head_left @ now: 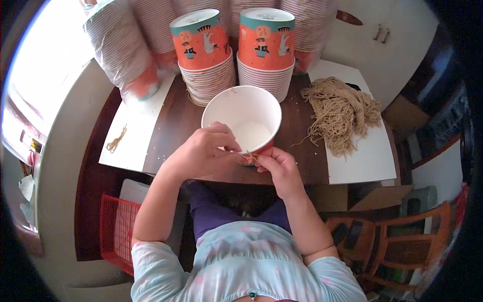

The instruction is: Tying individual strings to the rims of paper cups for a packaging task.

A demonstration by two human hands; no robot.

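Note:
A paper bucket (241, 113), white inside with an orange outer wall, stands in front of me, its open mouth tipped toward me. At its near rim my left hand (211, 151) is closed, with thumb and fingers pinching a thin tan cord (250, 154). My right hand (278, 166) pinches the same cord just to the right, against the outside of the bucket. Where the cord meets the bucket wall is too small to make out. Behind it stand two stacks of upturned buckets, a left stack (203, 45) and a right stack (266, 45), orange and teal with printed figures.
A heap of tan cords (344, 110) lies at the table's right, and a few loose cords (116, 140) at its left. Plastic-wrapped bucket stacks (118, 45) line the back. Below the table are a red basket (115, 229) at left and a wooden chair (402, 246) at right.

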